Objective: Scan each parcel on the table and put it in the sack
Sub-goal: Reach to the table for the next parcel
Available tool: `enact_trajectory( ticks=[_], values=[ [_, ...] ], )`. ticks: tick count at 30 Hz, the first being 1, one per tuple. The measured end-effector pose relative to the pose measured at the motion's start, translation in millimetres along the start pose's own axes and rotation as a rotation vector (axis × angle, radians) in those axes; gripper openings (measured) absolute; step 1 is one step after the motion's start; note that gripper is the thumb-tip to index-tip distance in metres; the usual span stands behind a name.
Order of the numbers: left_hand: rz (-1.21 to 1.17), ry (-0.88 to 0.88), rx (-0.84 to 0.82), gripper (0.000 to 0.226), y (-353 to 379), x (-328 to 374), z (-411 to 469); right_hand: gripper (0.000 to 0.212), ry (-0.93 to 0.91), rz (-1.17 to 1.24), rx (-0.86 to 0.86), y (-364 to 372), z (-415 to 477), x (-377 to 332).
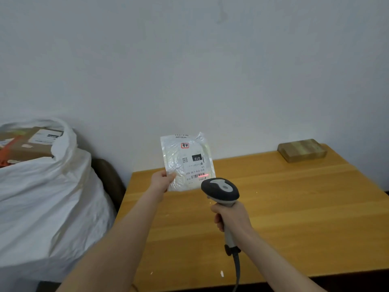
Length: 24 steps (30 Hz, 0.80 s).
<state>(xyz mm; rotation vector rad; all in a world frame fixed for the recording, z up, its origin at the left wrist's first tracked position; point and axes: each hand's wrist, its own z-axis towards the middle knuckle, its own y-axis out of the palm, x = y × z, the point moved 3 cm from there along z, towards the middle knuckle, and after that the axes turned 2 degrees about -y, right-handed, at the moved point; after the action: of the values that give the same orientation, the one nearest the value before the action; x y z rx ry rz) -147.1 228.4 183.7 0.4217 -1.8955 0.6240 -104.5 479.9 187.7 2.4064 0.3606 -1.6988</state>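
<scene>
Parcel-sorting room: stuffed sack [52, 197], barcode scanner [221, 188], wooden table [294, 207].

The one camera, worn on the person's head, looks forward and slightly down across the near table [294, 218] at the wall [189, 60].

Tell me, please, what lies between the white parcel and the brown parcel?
Nothing: the head view shows only bare table between the white parcel and the brown parcel.

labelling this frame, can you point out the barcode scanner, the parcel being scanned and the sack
barcode scanner [220, 188], head view, top of its head
plastic mailer parcel [187, 162], head view, middle of its label face
white sack [42, 197], head view, its bulging front wall
</scene>
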Motion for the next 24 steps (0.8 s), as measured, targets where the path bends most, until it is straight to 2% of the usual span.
enact_trajectory(
  ticks=[24],
  values=[
    [-0.043, 0.03, 0.075, 0.023, -107, -1, 18, 0.01, -0.005, 0.004, -0.058, 102, -11, -21]
  ],
)
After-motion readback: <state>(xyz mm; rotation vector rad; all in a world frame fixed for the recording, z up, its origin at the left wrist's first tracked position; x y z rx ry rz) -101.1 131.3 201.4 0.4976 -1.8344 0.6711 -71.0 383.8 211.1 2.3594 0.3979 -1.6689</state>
